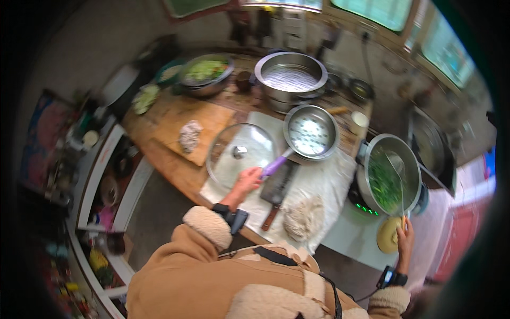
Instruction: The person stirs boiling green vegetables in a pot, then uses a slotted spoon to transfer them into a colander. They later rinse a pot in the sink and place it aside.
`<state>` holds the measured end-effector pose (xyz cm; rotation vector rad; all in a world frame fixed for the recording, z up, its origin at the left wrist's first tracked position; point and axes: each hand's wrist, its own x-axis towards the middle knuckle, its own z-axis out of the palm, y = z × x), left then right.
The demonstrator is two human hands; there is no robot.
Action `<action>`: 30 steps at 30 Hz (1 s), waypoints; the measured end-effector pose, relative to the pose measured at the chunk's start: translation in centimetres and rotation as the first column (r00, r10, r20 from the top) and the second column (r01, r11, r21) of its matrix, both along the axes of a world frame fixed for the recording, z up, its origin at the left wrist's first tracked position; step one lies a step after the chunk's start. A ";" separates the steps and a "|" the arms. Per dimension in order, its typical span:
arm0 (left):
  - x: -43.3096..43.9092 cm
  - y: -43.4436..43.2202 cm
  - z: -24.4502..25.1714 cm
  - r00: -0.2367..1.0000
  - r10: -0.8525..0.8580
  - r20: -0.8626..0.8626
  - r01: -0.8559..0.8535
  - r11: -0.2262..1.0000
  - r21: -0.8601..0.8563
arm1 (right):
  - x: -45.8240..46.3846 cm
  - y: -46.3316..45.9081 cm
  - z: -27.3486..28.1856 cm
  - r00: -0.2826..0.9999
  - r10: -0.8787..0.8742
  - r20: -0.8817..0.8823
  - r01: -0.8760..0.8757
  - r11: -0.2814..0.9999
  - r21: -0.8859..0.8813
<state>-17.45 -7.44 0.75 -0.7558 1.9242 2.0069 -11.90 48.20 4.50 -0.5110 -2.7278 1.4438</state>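
Note:
My left hand (250, 181) grips the purple handle of a metal strainer ladle (312, 132) with a perforated bowl, held over the white cloth beside a glass lid (223, 159). At the right, my right hand (405, 235) holds the handle of a skimmer (394, 161), whose head rests inside a deep metal pot (414, 175). Leafy greens (382, 183) lie in that pot, which stands on a cooker with green lights. A cleaver (280, 182) with a wooden handle and a crumpled rag (303, 219) lie on the cloth between my hands.
A wooden board (167, 137) bears what looks like meat. Behind stand a bowl of chopped vegetables (229, 73) and a large steel pot (259, 83). A pale cup (359, 123) is near the cooker, a yellow lid (385, 238) by my right hand. A wok (430, 143) sits far right.

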 end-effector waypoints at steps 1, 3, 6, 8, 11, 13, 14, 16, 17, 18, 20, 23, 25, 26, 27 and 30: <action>0.3 0.0 0.2 1.000 -0.006 -0.013 0.006 1.000 -0.004 | -0.3 -0.6 0.0 0.998 0.061 0.008 -0.061 0.998 0.033; 0.7 -0.1 0.5 0.999 0.004 -0.045 -0.003 1.000 0.026 | 0.3 -1.6 1.1 0.985 0.175 -0.001 -0.173 0.975 0.141; 1.3 -0.6 1.0 0.999 0.017 -0.038 -0.016 1.000 0.011 | 1.8 -1.7 3.7 0.962 0.270 -0.046 -0.269 0.963 0.031; 1.8 -0.7 1.1 0.996 0.059 -0.065 -0.059 0.998 -0.001 | 2.3 -0.7 5.2 0.944 0.328 -0.043 -0.324 0.943 0.077; 2.4 -1.1 1.2 0.999 0.040 -0.031 -0.040 0.999 -0.005 | 1.0 0.6 4.1 0.961 0.269 -0.066 -0.265 0.962 0.068; 2.7 -1.0 1.4 0.999 0.024 -0.034 -0.024 1.000 -0.009 | -0.9 1.4 2.6 0.955 0.289 -0.072 -0.269 0.940 0.210; 2.7 -0.9 1.4 0.999 0.019 -0.038 -0.020 1.000 -0.012 | -1.6 1.8 1.9 0.953 0.294 -0.077 -0.263 0.923 0.281; 3.0 -0.9 1.5 0.999 0.019 -0.044 -0.019 1.000 -0.015 | -1.9 2.6 1.2 0.957 0.279 -0.080 -0.251 0.935 0.250; 3.1 -0.9 1.6 0.999 0.019 -0.046 -0.020 1.000 -0.014 | -1.9 2.6 0.9 0.962 0.262 -0.080 -0.238 0.942 0.236; 3.2 -0.9 1.6 0.999 0.015 -0.046 -0.015 1.000 -0.010 | -1.8 3.6 2.1 0.934 0.029 0.356 -0.122 0.963 0.241; 3.3 -1.0 1.5 0.999 0.019 -0.047 -0.020 1.000 -0.010 | 0.2 3.2 2.4 0.971 0.073 0.227 -0.178 0.855 0.487; 3.0 -1.2 1.4 0.998 0.021 -0.060 -0.021 1.000 -0.001 | 3.5 2.3 4.2 0.959 0.066 0.276 -0.230 0.750 0.621; 2.7 -1.1 1.4 0.997 0.015 -0.069 -0.015 1.000 0.005 | 4.9 1.6 5.7 0.933 0.030 0.359 -0.234 0.807 0.542; 2.5 -1.1 1.4 0.997 0.011 -0.072 -0.011 1.000 0.006 | 5.6 1.1 6.3 0.922 0.022 0.387 -0.210 0.868 0.450; 2.4 -1.1 1.3 0.997 0.008 -0.074 -0.007 1.000 0.008 | 6.2 0.4 6.8 0.910 0.018 0.414 -0.179 0.918 0.354; 1.9 -1.1 1.1 0.997 0.000 -0.075 0.002 1.000 0.021 | 8.1 -1.7 8.8 0.945 0.033 0.326 -0.127 0.955 0.269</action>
